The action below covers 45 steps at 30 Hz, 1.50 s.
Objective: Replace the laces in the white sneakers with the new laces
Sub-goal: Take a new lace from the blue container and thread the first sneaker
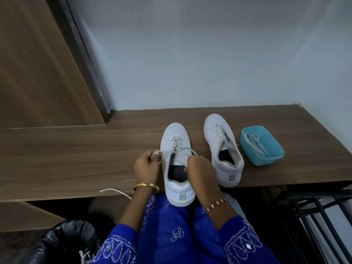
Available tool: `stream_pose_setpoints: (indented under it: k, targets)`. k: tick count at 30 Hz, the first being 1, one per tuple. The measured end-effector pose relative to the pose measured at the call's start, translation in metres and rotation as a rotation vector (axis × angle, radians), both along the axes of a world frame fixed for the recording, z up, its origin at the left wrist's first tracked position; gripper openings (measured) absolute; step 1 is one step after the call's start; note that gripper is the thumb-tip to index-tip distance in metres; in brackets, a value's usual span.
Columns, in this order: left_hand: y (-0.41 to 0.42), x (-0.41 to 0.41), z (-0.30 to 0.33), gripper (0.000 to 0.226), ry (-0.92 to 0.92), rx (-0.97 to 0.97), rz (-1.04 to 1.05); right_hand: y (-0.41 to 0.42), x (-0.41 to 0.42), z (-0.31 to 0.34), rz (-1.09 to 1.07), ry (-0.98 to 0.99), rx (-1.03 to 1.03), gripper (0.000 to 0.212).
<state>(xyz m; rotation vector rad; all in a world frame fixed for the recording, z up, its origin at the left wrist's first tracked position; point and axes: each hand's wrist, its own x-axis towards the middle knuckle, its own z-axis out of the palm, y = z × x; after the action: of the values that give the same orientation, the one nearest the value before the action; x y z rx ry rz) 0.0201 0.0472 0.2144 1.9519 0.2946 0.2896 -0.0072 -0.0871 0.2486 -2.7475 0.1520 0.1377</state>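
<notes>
Seated at the table's (76,149) near edge, a person is lacing the near sneaker (176,159): left hand (146,164) and right hand (200,168) each pinching a lace end (167,153). Next likely: upper eyelets. Far-right tub (262,145) is holding more laces beside the unlaced sneaker (222,147).

I see both of my forearms reaching forward from blue embroidered sleeves, wrists roughly level with each other. My left hand (146,164) sits a little out to the left, back of the hand up, fingers curled in and pinching a lace (159,153) end between thumb and fingertips. A gold bangle (146,186) circles that wrist. My right hand (199,169) is drawn in closer to the middle, knuckles up, fingers bunched into a tight curl around the other strand of the same lace. A beaded bracelet (217,204) rides on my right wrist. The two hands are near each other but apart.
</notes>
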Motion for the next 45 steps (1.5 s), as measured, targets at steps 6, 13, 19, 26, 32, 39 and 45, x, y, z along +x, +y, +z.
stream_pose_setpoints:
  k: [6, 13, 19, 26, 32, 39, 45]
  targets:
    - [0.032, 0.007, 0.03, 0.034, 0.085, -1.207, 0.214, -0.002, -0.001, -0.004, 0.048, -0.033, -0.099, 0.021]
    - [0.052, 0.005, 0.013, 0.024, 0.211, 0.017, 0.296, -0.001, -0.002, 0.0, 0.067, -0.037, -0.136, 0.019]
    - [0.008, 0.001, 0.004, 0.028, 0.1, 0.573, -0.214, 0.0, -0.003, 0.0, 0.06, -0.041, -0.143, 0.019]
    - [0.005, 0.0, 0.011, 0.032, -0.03, -0.037, -0.066, 0.001, -0.003, 0.001, 0.06, -0.078, -0.145, 0.018]
    - [0.04, 0.009, 0.028, 0.034, 0.066, -1.2, 0.311, 0.002, -0.002, -0.001, 0.055, -0.05, -0.145, 0.018]
    - [0.028, -0.002, 0.013, 0.036, 0.132, 0.085, 0.139, 0.001, 0.001, -0.001, 0.071, -0.009, -0.139, 0.018]
    - [0.025, -0.009, 0.012, 0.034, 0.686, 0.851, -0.155, 0.002, 0.0, -0.001, 0.077, -0.014, -0.163, 0.019]
